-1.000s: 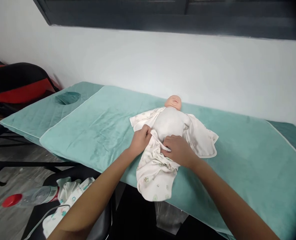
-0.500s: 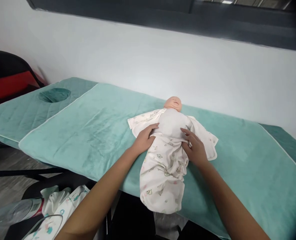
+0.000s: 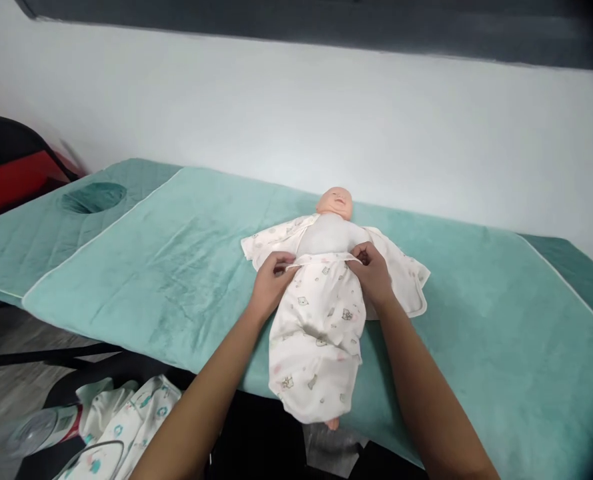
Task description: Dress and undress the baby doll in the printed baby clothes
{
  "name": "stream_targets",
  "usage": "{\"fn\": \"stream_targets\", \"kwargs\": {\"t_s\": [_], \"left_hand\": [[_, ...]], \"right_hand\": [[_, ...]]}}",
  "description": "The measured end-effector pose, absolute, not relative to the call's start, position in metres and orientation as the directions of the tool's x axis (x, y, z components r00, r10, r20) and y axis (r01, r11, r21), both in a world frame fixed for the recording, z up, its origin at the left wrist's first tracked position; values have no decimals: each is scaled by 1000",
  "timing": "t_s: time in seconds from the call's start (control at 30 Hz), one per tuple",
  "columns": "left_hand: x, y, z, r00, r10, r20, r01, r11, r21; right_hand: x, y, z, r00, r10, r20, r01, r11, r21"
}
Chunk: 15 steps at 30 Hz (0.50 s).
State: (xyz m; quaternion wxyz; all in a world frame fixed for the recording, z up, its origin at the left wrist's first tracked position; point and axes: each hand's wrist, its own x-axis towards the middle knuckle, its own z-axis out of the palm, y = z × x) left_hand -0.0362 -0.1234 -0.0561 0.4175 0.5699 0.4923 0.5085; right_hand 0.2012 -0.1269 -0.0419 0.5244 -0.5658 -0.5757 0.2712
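Observation:
A baby doll [image 3: 337, 202] lies on its back on the green bed cover [image 3: 176, 267], its head toward the wall. A white printed swaddle [image 3: 321, 333] covers its lower body, and its two side flaps lie spread out on either side. Pale grey cloth shows on the doll's chest. My left hand [image 3: 272, 283] pinches the swaddle's upper edge at the left of the waist. At the opposite end of that edge, my right hand [image 3: 373, 270] is closed on the cloth. Below the hem a bit of the doll's foot [image 3: 332, 424] shows.
The massage bed has a face hole [image 3: 96, 198] at its left end and stands against a white wall [image 3: 276, 113]. At lower left, a plastic bottle [image 3: 41, 430] and a printed cloth [image 3: 136, 413] rest on a black chair. Another red-and-black chair [image 3: 16, 173] stands beyond.
Both hands have closed on the swaddle's top edge, which is now drawn straighter across the waist. The lower cloth is smoother, and a foot now peeks out below.

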Motion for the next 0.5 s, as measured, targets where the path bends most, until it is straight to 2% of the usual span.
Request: {"fn": "stream_targets", "kwargs": {"t_s": [0.17,0.23,0.37,0.43,0.5], "left_hand": [[-50,-234,-50,-30,991,130,151,-124,981],[-41,-273,-48,8,995,103,254,-102,962],[-16,-310,-55,-136,982,131,458,-55,887],[-11,-309,-58,-214,968,133,471,-17,882],[-13,-304,-57,-237,970,61,434,49,900]], "right_hand": [[197,-130,-38,163,882,442,425,342,-838],[196,-129,-38,130,860,493,445,394,-804],[197,-129,-43,123,868,482,431,390,-813],[198,-129,-45,127,883,452,402,371,-837],[199,-127,-47,133,895,426,372,354,-858]]}}
